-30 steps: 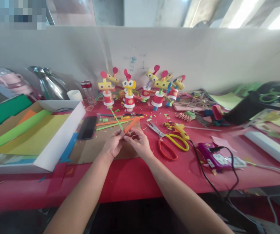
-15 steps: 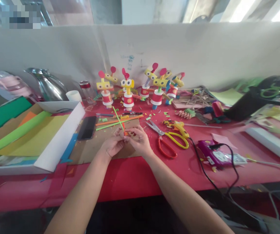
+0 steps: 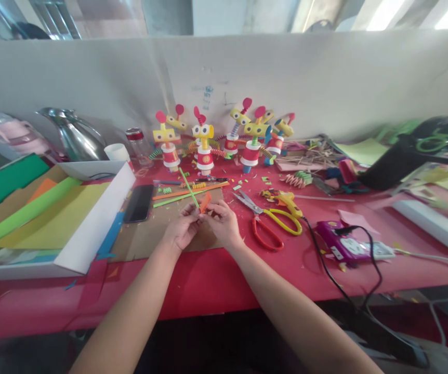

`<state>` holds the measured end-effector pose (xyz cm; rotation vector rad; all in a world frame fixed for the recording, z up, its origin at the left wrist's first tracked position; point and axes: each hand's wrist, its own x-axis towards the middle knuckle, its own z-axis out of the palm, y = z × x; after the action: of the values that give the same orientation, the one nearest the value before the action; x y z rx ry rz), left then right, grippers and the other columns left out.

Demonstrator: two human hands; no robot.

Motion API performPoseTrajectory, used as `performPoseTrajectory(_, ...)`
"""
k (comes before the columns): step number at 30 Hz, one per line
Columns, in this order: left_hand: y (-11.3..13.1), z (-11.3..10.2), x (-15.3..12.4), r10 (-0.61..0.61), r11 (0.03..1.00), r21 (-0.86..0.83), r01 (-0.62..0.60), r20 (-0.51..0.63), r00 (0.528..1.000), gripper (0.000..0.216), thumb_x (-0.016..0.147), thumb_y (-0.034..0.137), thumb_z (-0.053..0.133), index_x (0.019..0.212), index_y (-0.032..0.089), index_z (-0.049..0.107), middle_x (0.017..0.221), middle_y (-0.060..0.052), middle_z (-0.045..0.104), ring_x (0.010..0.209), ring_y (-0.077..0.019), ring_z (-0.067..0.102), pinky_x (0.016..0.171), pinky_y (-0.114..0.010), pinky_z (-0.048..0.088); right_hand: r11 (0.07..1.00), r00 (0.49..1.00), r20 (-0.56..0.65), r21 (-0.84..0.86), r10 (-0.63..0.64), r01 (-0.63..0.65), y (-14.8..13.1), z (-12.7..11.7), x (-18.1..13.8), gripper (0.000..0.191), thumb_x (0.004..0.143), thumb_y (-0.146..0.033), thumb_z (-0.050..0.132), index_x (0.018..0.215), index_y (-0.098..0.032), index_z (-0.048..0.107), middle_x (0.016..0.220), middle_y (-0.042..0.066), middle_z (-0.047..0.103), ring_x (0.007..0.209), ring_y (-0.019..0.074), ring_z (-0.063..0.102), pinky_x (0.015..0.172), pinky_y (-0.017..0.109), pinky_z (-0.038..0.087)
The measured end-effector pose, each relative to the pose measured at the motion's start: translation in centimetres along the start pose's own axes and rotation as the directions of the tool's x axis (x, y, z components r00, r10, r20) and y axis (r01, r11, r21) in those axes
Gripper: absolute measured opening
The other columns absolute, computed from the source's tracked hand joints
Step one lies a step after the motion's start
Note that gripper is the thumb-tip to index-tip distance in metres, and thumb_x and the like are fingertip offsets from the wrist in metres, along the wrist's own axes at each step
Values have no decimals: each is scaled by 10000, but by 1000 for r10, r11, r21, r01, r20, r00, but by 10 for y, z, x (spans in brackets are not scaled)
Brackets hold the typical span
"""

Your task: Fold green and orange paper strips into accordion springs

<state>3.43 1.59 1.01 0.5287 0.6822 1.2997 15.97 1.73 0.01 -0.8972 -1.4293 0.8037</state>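
Observation:
My left hand (image 3: 184, 224) and my right hand (image 3: 221, 222) meet above a brown cardboard sheet (image 3: 138, 244). Between their fingertips is an orange paper strip (image 3: 206, 201), bent where it meets a green paper strip (image 3: 188, 187). The left fingers pinch the lower end of the green strip, which points up and away to the left. My right fingers are closed on the orange strip. Exactly how the two strips join is hidden by the fingers. Beyond the hands, an orange strip (image 3: 169, 197) and yellow paper coils (image 3: 198, 185) lie on the cardboard.
Scissors (image 3: 257, 210) and a yellow glue gun (image 3: 289, 202) lie right of the hands, its cord running to a purple power socket (image 3: 344, 243). A phone (image 3: 139, 203) and a white box (image 3: 95, 223) of coloured paper stand left. Several paper-cup figures (image 3: 205, 156) line the back.
The orange strip has swung from nearly upright to tilted up and to the right, showing more of its face. Both hands stay together in nearly the same place.

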Motion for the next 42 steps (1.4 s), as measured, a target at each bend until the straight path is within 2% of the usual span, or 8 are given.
performPoseTrajectory(4, -3, 0, 1, 63, 998, 36, -60, -71, 996, 209, 561, 49, 773, 720, 166, 707, 673, 24, 668, 579, -58, 547, 590, -184, 437, 998, 999, -1, 47, 45, -45, 3, 4, -1, 96, 709, -254, 703, 801, -250, 729, 838, 21, 633, 744, 164, 572, 697, 282, 461)
performPoseTrajectory(8, 0, 4, -2, 48, 998, 49, -44, -83, 995, 256, 575, 77, 772, 807, 177, 732, 698, 21, 689, 605, -58, 580, 586, -170, 436, 990, 995, 54, 109, 85, -90, 4, 1, 2, 112, 731, -274, 671, 818, -240, 734, 857, 23, 623, 818, 172, 588, 757, 287, 460)
performPoseTrajectory(18, -3, 13, -6, 211, 956, 224, -189, -81, 974, 235, 570, 189, 790, 796, 161, 732, 722, -7, 709, 686, -115, 635, 699, -241, 467, 955, 968, 1, 165, 251, -248, 6, -2, 3, 205, 710, -356, 683, 833, -199, 730, 822, 32, 666, 766, 171, 605, 679, 277, 470)
performPoseTrajectory(21, -4, 12, -6, 224, 947, 259, -192, -100, 969, 226, 573, 216, 785, 784, 161, 728, 723, -13, 711, 682, -128, 641, 693, -254, 470, 945, 956, -33, 163, 293, -284, 3, -3, 3, 197, 690, -353, 689, 792, -191, 735, 805, 38, 688, 776, 178, 612, 670, 276, 467)
performPoseTrajectory(26, -5, 11, -4, 236, 947, 257, -192, -153, 960, 159, 540, 237, 792, 626, 148, 691, 630, -12, 690, 615, -133, 629, 695, -279, 480, 908, 931, -30, 234, 364, -347, -1, -2, 4, 249, 669, -362, 689, 822, -173, 740, 877, 57, 717, 746, 167, 622, 659, 278, 460)
performPoseTrajectory(35, -5, 8, -3, 232, 930, 324, -174, -149, 961, 208, 537, 217, 799, 724, 154, 735, 679, -19, 702, 663, -122, 613, 660, -239, 438, 889, 925, 47, 259, 378, -377, -3, -5, 5, 188, 687, -317, 685, 805, -184, 745, 707, 12, 699, 628, 117, 580, 605, 241, 433)
performPoseTrajectory(38, -4, 8, -3, 203, 940, 310, -144, -165, 965, 205, 527, 229, 806, 693, 139, 727, 643, -27, 690, 635, -123, 608, 650, -244, 437, 859, 908, 84, 299, 411, -416, -3, -5, 5, 183, 677, -318, 705, 800, -189, 743, 705, 11, 698, 616, 109, 578, 604, 236, 431)
performPoseTrajectory(42, -8, 8, 0, 243, 941, 284, -184, -185, 952, 192, 517, 228, 809, 660, 140, 716, 605, -14, 676, 585, -109, 590, 645, -250, 443, 826, 903, 102, 370, 418, -424, -1, -3, 3, 221, 661, -342, 727, 821, -190, 727, 733, 18, 702, 619, 112, 590, 607, 240, 440)
